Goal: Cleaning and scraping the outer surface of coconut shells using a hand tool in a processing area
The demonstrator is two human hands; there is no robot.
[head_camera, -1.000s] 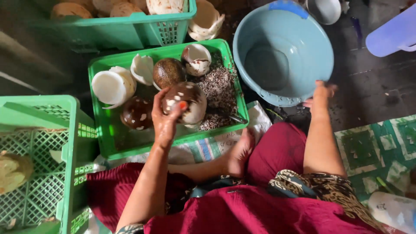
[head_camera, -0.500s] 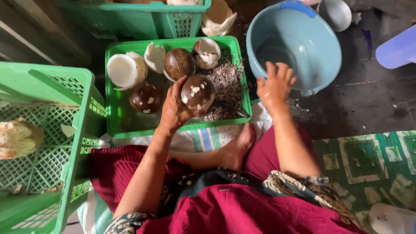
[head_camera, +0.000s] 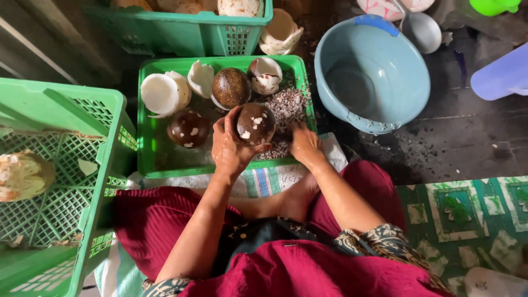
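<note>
Dark floor, green crate [head_camera: 146, 159] | left hand [head_camera: 231, 146] grips brown coconut [head_camera: 255, 123] | right hand [head_camera: 304, 144] unclear

The right hand [head_camera: 304, 144] has dropped from the blue basin [head_camera: 374, 82] to the green tray [head_camera: 147, 165].

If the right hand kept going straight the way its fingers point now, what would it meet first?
Most likely the heap of shell scraps in the green tray; the right hand already lies at its near edge, fingers pointing up-frame. Depth is unclear.
</note>
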